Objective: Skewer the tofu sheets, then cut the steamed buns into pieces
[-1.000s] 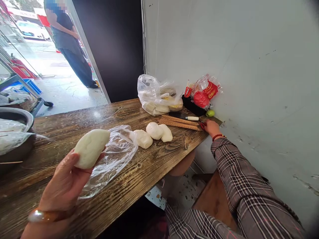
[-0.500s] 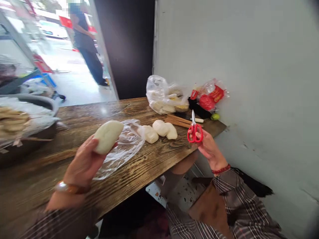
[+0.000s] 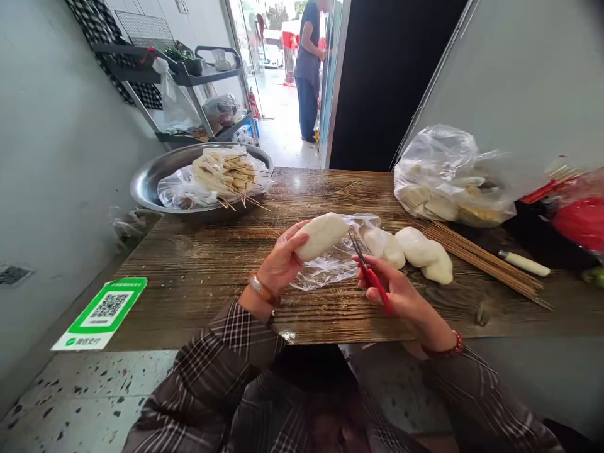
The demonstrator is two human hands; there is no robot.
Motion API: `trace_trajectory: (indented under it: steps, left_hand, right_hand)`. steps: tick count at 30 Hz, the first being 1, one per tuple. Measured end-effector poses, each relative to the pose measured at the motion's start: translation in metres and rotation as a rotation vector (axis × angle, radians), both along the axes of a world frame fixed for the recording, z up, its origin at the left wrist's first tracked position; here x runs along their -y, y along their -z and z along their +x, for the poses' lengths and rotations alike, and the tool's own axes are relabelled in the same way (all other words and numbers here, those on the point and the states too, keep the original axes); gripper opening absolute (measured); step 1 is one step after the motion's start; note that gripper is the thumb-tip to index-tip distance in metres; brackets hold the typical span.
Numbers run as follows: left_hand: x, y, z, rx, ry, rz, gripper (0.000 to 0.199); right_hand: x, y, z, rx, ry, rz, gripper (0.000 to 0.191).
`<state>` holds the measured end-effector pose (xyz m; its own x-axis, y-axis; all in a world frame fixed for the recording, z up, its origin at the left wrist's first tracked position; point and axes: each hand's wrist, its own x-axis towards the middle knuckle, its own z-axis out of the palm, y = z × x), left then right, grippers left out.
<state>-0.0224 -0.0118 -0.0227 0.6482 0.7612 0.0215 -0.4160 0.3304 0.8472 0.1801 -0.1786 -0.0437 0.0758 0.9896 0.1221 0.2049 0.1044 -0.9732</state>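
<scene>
Above the wooden table (image 3: pixel 202 302), my left hand (image 3: pixel 282 261) is closed around a pale, oval, dough-like piece (image 3: pixel 323 235). Red-handled scissors (image 3: pixel 375 286) are gripped in my right hand (image 3: pixel 394 286), their blades pointing up and left, close to the right end of the piece. Beneath and behind the hands lies a clear plastic bag (image 3: pixel 325 272). Several similar white pieces (image 3: pixel 418 247) rest on the table just right of the bag, one partly under its edge.
A metal basin (image 3: pixel 148 189) with skewered food stands back left. Wooden sticks (image 3: pixel 481 261), a white-handled knife (image 3: pixel 526 263) and a filled plastic bag (image 3: pixel 438 170) lie right. A green QR card (image 3: pixel 106 311) is front left. A person (image 3: pixel 307 75) stands by the doorway.
The view has swung left, showing the basin, cart and card. My hands have come closer together, and the scissors now point toward the held white piece instead of upright and apart from it.
</scene>
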Motion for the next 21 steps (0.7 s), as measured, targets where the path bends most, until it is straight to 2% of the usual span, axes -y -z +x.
trace_trajectory:
  steps: [4,11,16,19,21]
  left_hand:
    - [-0.001,0.0,-0.001,0.012,-0.03,-0.011,0.048]
    - [-0.002,-0.003,-0.003,-0.085,0.096,0.057,0.05]
    - [-0.002,-0.003,-0.004,-0.23,0.099,0.295,0.052]
    - [0.0,-0.005,-0.004,-0.327,0.039,0.424,0.057]
    - [0.001,-0.007,-0.004,-0.389,0.014,0.455,0.06]
  right_hand:
    - [-0.01,-0.01,0.007,0.092,-0.031,-0.021,0.074]
    - [-0.025,-0.018,0.018,0.161,-0.067,-0.04,0.072]
    - [-0.029,-0.021,0.019,0.25,-0.019,0.014,0.067]
    - [-0.028,-0.032,0.016,0.399,-0.015,0.061,0.066]
    - [-0.026,-0.043,0.016,0.505,-0.029,0.061,0.068]
